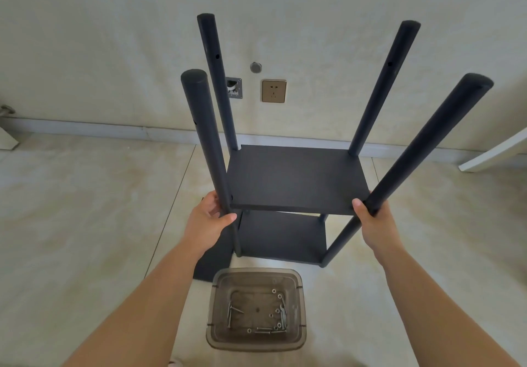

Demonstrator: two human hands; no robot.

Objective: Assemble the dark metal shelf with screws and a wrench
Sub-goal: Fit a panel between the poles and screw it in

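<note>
At centre frame, a person's left hand [209, 218] and right hand [375, 224] each grasp a front post of the dark metal shelf [295, 180], standing on the floor with two boards fitted. Likely next: fixing the top board, using screws [263, 330] and wrench [282, 311] from the plastic tub [212, 304], bottom centre.

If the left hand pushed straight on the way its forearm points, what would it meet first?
The left hand already grips the near-left post, so that post comes first. Past it, likely the edge of the upper shelf board, though depth is hard to judge.
</note>
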